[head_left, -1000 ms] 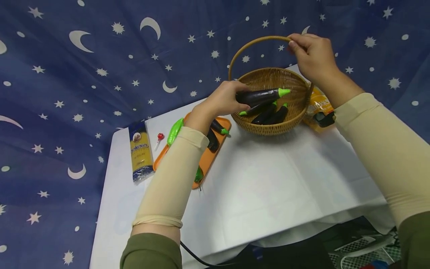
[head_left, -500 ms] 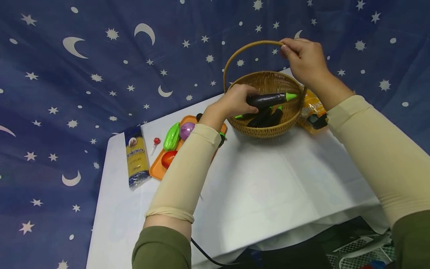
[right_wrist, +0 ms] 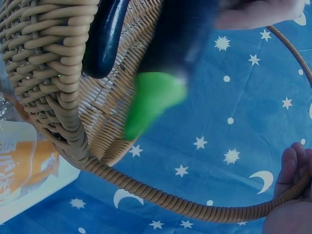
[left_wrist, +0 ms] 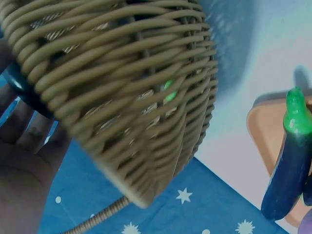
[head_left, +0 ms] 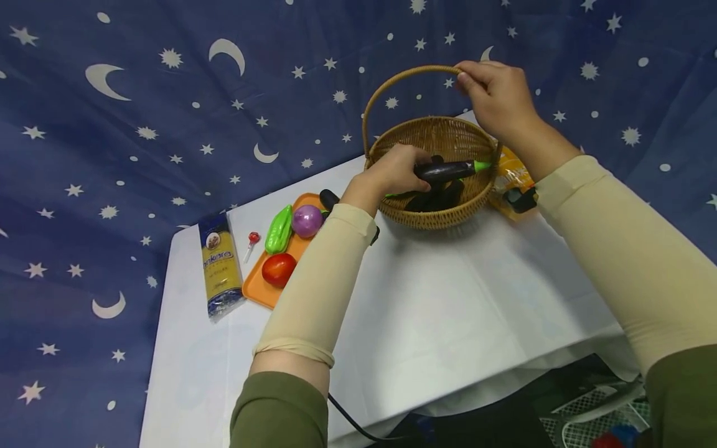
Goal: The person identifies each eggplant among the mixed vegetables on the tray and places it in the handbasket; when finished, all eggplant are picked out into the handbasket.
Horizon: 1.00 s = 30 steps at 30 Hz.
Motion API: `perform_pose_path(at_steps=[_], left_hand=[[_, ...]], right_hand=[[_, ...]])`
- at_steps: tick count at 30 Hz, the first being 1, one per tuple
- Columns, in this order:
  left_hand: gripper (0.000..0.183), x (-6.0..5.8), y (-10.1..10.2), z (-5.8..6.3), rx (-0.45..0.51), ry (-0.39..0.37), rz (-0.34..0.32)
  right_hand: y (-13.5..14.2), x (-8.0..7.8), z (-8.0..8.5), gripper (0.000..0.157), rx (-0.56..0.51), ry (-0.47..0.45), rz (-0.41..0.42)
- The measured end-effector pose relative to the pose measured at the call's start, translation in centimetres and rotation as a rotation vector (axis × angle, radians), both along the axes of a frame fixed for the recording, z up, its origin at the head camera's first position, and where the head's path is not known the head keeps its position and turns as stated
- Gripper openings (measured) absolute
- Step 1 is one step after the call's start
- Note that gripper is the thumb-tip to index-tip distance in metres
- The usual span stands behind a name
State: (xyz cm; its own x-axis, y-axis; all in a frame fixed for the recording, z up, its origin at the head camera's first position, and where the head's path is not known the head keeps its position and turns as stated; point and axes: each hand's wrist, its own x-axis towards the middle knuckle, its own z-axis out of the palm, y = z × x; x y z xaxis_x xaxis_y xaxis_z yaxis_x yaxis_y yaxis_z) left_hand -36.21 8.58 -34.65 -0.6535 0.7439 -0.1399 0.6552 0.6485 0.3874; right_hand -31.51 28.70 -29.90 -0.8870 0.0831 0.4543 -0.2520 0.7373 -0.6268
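While right hand [head_left: 498,98] pinches handle [head_left: 404,74] of wicker basket [head_left: 439,218], left hand [head_left: 395,170] grips eggplant [head_left: 450,172] over basket; darker eggplants [head_left: 441,198] inside basket.

Setting: apparently a staged booth; room beyond cannot be told. Table [head_left: 448,305], draped in white cloth. Backdrop [head_left: 313,37], blue fabric printed with white moons and stars, hung beyond far and left edges. Black cable [head_left: 358,429], at near edge. White mesh rack [head_left: 594,410], below near edge, toward right corner. Glossy, prop-like tomato [head_left: 278,269], toward left edge.
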Motion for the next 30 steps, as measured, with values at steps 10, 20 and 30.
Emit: perform_pose_path(at_steps=[10,20,30], left_hand=[[0.051,-0.5,1.0,-1.1,-0.121,-0.021,0.004],[0.042,-0.1,1.3,-1.4,-0.254,-0.051,0.022],[0.047,0.0,1.9,-1.9,-0.265,-0.078,0.012]], right_hand=[[-0.2,0.0,0.3,0.045,0.003,-0.002,0.013],[0.0,-0.2,0.2,0.043,-0.005,0.005,0.015],[0.4,-0.1,-0.1,0.043,-0.008,0.008,0.007]])
